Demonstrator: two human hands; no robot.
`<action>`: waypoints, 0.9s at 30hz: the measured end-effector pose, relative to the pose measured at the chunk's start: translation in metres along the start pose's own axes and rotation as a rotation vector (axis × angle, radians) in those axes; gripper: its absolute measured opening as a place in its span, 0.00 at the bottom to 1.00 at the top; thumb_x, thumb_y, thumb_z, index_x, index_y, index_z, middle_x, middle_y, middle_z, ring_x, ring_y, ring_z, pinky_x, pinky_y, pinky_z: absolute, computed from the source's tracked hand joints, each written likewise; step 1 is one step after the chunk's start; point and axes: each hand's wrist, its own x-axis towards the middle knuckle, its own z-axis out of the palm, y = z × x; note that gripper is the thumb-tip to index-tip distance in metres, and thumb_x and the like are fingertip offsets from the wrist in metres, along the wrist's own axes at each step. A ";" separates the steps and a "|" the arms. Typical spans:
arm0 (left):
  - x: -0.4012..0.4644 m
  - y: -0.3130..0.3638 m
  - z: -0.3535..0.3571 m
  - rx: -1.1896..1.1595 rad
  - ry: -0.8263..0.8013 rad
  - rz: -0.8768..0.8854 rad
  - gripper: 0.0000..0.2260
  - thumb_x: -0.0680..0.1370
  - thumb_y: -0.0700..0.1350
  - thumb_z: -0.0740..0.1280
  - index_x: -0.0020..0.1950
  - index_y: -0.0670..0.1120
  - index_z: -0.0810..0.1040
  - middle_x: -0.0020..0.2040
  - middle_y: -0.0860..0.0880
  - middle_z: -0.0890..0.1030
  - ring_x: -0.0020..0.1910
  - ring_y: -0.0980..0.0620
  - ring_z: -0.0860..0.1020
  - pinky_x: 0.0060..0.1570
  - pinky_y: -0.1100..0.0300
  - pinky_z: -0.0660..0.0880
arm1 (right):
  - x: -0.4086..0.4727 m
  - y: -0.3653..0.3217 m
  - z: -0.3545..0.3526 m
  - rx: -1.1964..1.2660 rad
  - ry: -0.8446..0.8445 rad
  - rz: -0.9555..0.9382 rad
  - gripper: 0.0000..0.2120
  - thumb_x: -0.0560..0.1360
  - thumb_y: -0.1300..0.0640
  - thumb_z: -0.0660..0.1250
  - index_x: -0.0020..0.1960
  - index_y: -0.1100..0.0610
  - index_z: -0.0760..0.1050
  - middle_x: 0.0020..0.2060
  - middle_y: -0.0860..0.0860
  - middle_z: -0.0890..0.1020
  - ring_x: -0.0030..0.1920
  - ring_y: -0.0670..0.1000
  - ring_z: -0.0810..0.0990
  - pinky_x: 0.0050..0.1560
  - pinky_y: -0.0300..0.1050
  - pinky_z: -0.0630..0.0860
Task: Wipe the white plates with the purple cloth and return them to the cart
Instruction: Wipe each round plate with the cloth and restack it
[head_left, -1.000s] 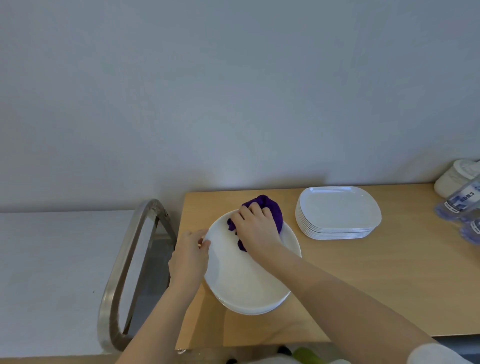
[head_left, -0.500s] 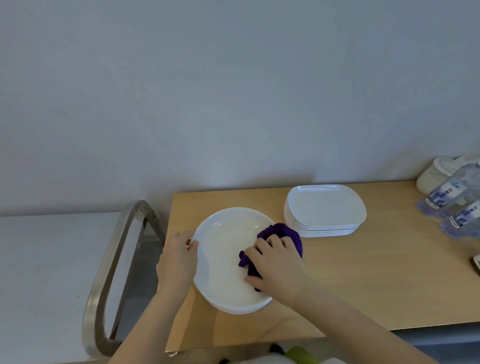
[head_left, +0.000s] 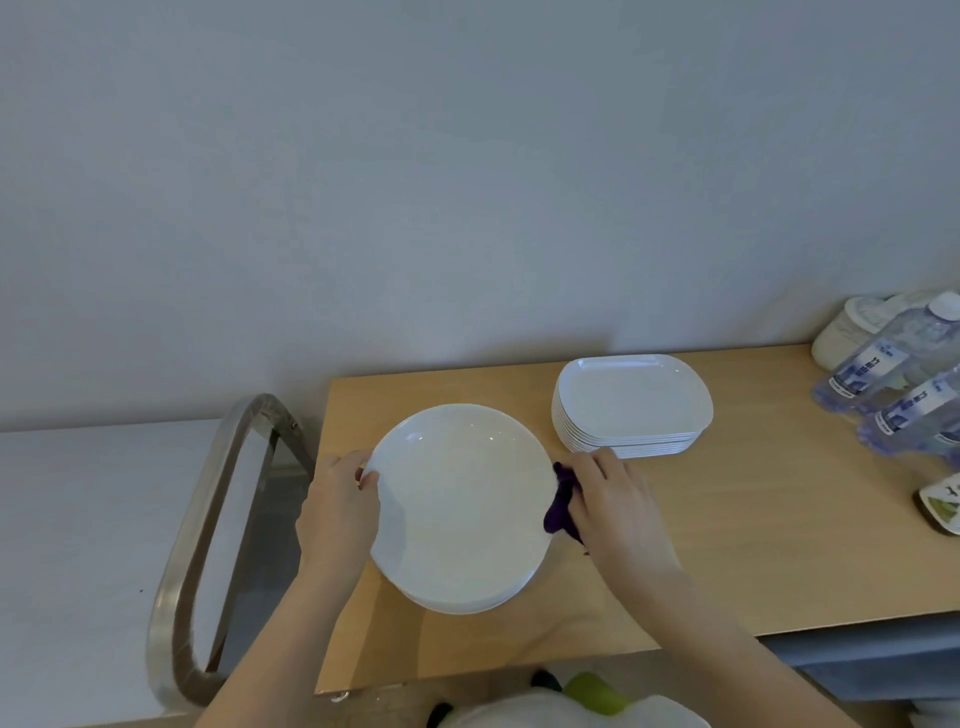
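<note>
Round white plate (head_left: 460, 499) is gripped at its left rim by left hand (head_left: 340, 512), between both hands. Purple cloth (head_left: 561, 506) is bunched in right hand (head_left: 615, 506) at right rim. Rectangular plate stack (head_left: 631, 405) sits just beyond right hand on table (head_left: 753, 545).

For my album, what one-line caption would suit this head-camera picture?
Left hand grips the round white plate's rim while the right hand holds a purple cloth at its opposite edge.

My round plate (head_left: 460, 499) is white, my cloth (head_left: 562, 506) is dark purple, the table (head_left: 753, 545) is light brown wood, and the bottles (head_left: 878, 364) have blue labels
</note>
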 end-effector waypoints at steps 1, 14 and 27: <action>0.000 0.000 0.001 -0.001 0.004 -0.002 0.12 0.80 0.44 0.60 0.62 0.52 0.76 0.55 0.51 0.74 0.43 0.51 0.72 0.41 0.54 0.73 | 0.001 0.009 0.003 0.014 -0.022 0.035 0.11 0.73 0.63 0.65 0.56 0.58 0.76 0.49 0.54 0.78 0.46 0.58 0.74 0.46 0.52 0.73; -0.018 0.005 0.013 -0.030 0.069 -0.097 0.16 0.77 0.46 0.65 0.64 0.47 0.70 0.58 0.45 0.72 0.46 0.48 0.73 0.36 0.57 0.70 | 0.001 0.055 0.049 -0.121 -0.312 0.068 0.12 0.80 0.53 0.56 0.62 0.52 0.69 0.58 0.48 0.74 0.59 0.51 0.71 0.55 0.45 0.71; -0.024 0.009 0.011 -0.035 0.164 -0.168 0.10 0.77 0.47 0.65 0.58 0.52 0.73 0.49 0.50 0.74 0.40 0.52 0.74 0.36 0.57 0.70 | 0.041 0.006 0.017 0.226 -0.213 -0.041 0.15 0.79 0.46 0.56 0.63 0.51 0.65 0.49 0.46 0.80 0.46 0.50 0.80 0.42 0.49 0.79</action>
